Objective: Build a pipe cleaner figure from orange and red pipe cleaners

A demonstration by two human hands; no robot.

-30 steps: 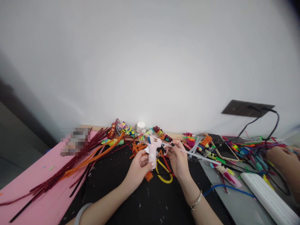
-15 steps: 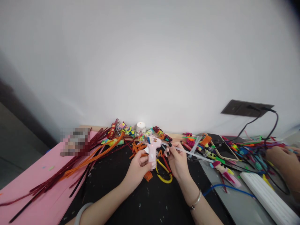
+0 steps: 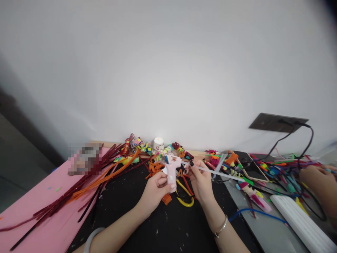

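My left hand (image 3: 155, 189) is wrapped round the grip of a small pink glue gun (image 3: 171, 170), held upright over the black mat (image 3: 137, 218). My right hand (image 3: 200, 179) pinches a long clear glue stick (image 3: 218, 173) between thumb and fingers. The stick's left end sits at the back of the gun and its other end points right. Under my hands lie yellow (image 3: 185, 198) and orange pipe cleaner pieces (image 3: 154, 166).
Long red and orange pipe cleaners (image 3: 79, 186) spread over a pink sheet (image 3: 31, 207) at left. Small colourful craft figures (image 3: 147, 147) and a white jar (image 3: 158, 143) line the wall. At right lie a phone (image 3: 251, 170), a white keyboard (image 3: 302, 225), cables, and another person's hand (image 3: 316, 177).
My right hand has slid left along the glue stick, pushing it further into the back of the gun. The left hand and gun have barely moved.
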